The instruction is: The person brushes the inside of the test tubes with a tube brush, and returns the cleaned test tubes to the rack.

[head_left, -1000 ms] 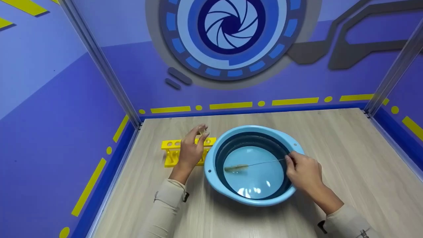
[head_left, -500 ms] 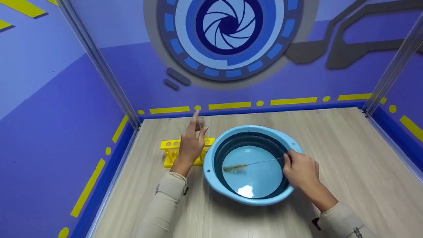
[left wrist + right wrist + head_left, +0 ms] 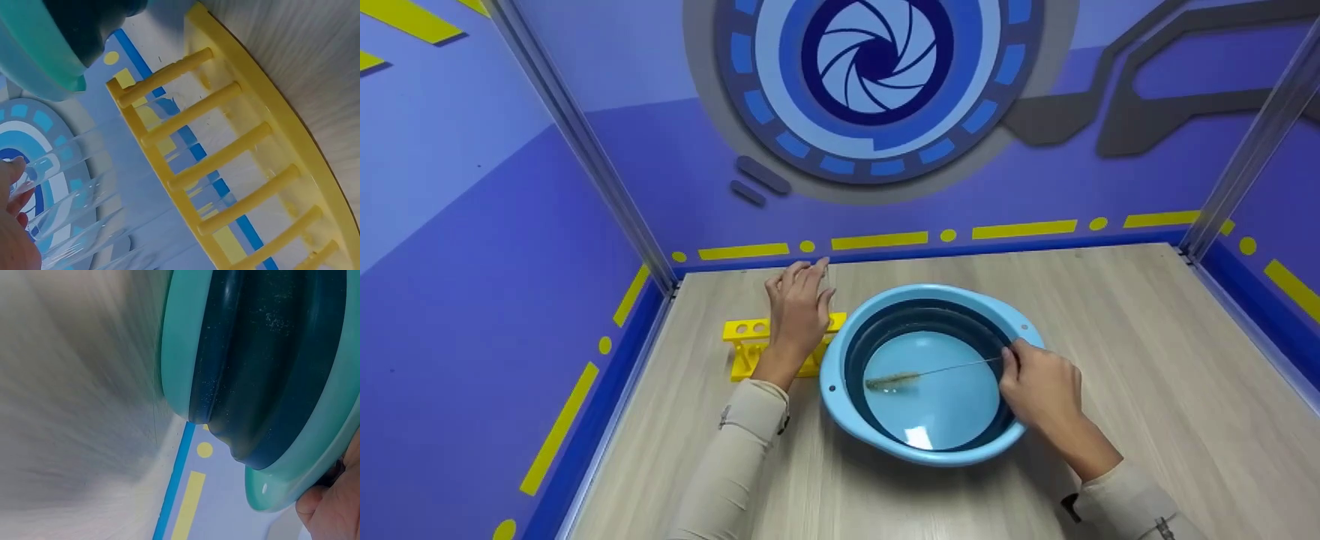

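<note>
Above the yellow rack, my left hand (image 3: 799, 307) has its thumb and fingers around the mouth of a clear test tube (image 3: 39, 171). Several more clear tubes stand alongside it in the yellow test tube rack (image 3: 264, 129), seen close up in the left wrist view. My right hand (image 3: 1042, 386) pinches the thin wire handle of a test tube brush (image 3: 894, 380) at the right rim of the basin. The bristle end lies over the bottom of the blue collapsible basin (image 3: 840, 427). In the right wrist view, fingers reach the basin rim and the brush is hidden.
Between my arms the basin sits on a light wood tabletop (image 3: 1147, 360), its left rim close to the rack. Purple-blue panels (image 3: 645, 165) with yellow marks wall the table at the back and both sides. Shiny reflections show in the basin.
My left hand, whose index finger pointed up half a second ago, has its fingers bent over the tube's mouth and sits slightly farther right. The right hand and brush have hardly moved.
</note>
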Demonstrator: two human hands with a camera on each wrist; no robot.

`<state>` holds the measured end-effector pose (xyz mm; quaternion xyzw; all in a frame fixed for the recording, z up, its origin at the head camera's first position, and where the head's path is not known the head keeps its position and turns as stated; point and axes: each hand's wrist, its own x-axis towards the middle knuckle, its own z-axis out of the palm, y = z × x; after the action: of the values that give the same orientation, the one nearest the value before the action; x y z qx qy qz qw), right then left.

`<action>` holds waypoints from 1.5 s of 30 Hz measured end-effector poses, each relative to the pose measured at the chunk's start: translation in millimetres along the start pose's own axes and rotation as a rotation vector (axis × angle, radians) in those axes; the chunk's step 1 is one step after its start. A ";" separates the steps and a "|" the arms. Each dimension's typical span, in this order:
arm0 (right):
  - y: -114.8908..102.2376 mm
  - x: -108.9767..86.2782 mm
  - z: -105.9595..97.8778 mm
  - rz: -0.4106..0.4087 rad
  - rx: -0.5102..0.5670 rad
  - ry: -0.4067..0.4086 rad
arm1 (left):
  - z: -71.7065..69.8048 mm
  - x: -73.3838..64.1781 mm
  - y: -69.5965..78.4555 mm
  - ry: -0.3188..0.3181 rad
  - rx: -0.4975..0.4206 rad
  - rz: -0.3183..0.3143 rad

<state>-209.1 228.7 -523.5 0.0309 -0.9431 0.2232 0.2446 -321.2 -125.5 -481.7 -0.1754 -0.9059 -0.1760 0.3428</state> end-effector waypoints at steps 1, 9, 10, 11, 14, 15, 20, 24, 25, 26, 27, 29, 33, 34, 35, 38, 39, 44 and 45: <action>0.1 -0.4 0.2 -0.001 -0.001 0.003 | 1.5 -0.1 -0.8 0.001 0.001 0.001; -0.2 -1.5 0.7 0.013 -0.005 -0.012 | 13.6 -6.9 -7.2 -0.001 -0.040 -0.036; -0.4 -1.2 0.3 0.013 -0.008 -0.014 | 14.9 -7.6 -7.6 0.006 -0.051 -0.038; -0.5 -0.9 0.0 0.014 -0.011 -0.015 | 15.9 -8.1 -7.9 0.012 -0.057 -0.036; -0.9 -0.3 -1.0 0.025 -0.019 -0.024 | 20.1 -9.2 -9.7 0.042 -0.058 -0.006; -0.9 -0.1 -1.1 0.028 -0.021 -0.027 | 21.9 -9.8 -10.7 0.056 -0.051 0.007; -2.0 -0.4 -1.2 0.036 -0.029 -0.039 | 28.9 -14.0 -16.0 0.124 0.002 0.058; -2.5 -0.4 -0.6 0.043 -0.035 -0.049 | 31.7 -14.1 -16.6 0.179 -0.005 0.067; -2.5 -0.5 -0.4 0.046 -0.036 -0.051 | 32.2 -13.7 -16.1 0.189 -0.008 0.067; -2.5 -0.5 -0.2 0.048 -0.037 -0.053 | 32.9 -13.5 -15.5 0.198 -0.010 0.066; -2.6 -0.6 -0.2 0.049 -0.040 -0.051 | 33.5 -13.2 -14.6 0.207 -0.009 0.063; -2.8 -0.6 -0.4 0.051 -0.046 -0.051 | 34.9 -13.5 -12.6 0.221 -0.005 0.051; -3.4 1.8 -0.6 0.056 -0.054 -0.057 | 37.1 -14.1 -9.4 0.233 0.005 0.012; -3.7 2.5 -0.8 0.060 -0.053 -0.063 | 37.6 -14.2 -8.9 0.231 0.006 0.001; -4.0 3.1 -0.9 0.063 -0.053 -0.068 | 37.6 -14.0 -8.4 0.228 0.006 -0.008; -4.9 4.4 -1.8 0.069 -0.052 -0.076 | 37.1 -14.2 -7.0 0.212 0.012 -0.031; -5.2 4.4 -2.3 0.071 -0.052 -0.077 | 36.6 -14.5 -6.4 0.205 0.011 -0.037; -5.9 1.6 -4.4 0.082 -0.053 -0.093 | 35.6 -16.9 -3.4 0.179 0.011 -0.050; -5.8 1.1 -4.3 0.082 -0.054 -0.096 | 36.1 -17.2 -3.3 0.178 0.012 -0.051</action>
<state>-207.2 225.4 -517.2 -0.0037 -0.9599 0.2055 0.1904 -330.7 -115.9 -519.6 -0.1337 -0.8771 -0.1943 0.4184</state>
